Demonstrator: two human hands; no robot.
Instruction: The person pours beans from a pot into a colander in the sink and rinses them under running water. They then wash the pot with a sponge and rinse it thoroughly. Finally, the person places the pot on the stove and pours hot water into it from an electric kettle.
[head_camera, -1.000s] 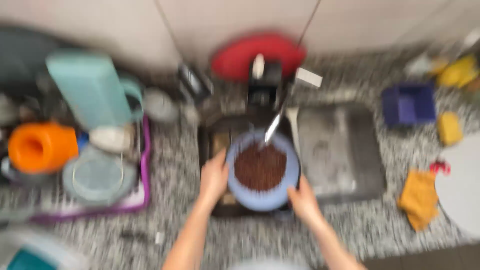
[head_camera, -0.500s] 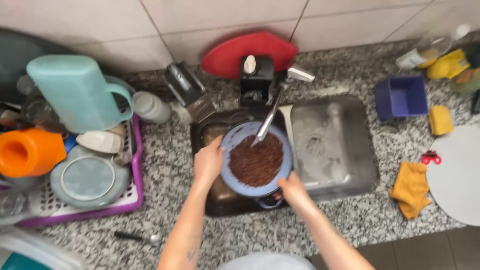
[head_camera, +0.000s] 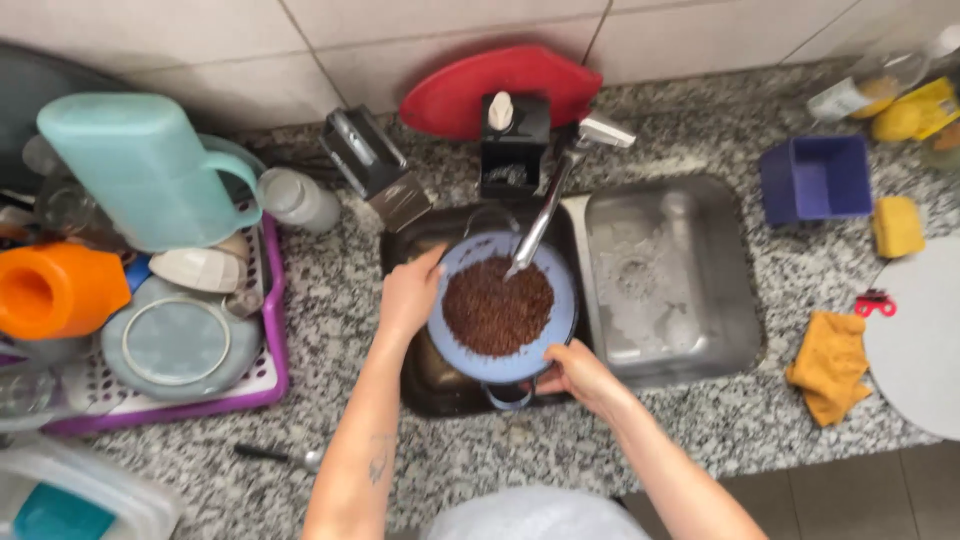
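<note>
Gripping both sides of a round blue plastic colander (head_camera: 455, 262) filled with dark brown grains (head_camera: 497, 306): left hand (head_camera: 408, 293) curled on its left rim, fingers wrapped over the edge; right hand (head_camera: 577, 375) closed on the lower right rim, near the small handle. Colander sits over the dark left basin of a double sink (head_camera: 425, 390), right under the spout of a chrome tap (head_camera: 545, 205). Right basin, bare steel (head_camera: 668, 275), just beside it. Behind the tap, a black soap dispenser with white pump (head_camera: 510, 140) and a red oval cutting board (head_camera: 500, 85) leaning on the tiled wall. Left on the speckled granite counter (head_camera: 330, 300): purple dish rack (head_camera: 275, 340) holding a pale teal jug (head_camera: 140, 170), an orange plastic container (head_camera: 55, 290), plates. Right on the counter: blue square tub (head_camera: 815, 180), yellow sponge (head_camera: 895, 225), mustard cloth (head_camera: 830, 365), round grey board (head_camera: 915, 340).
</note>
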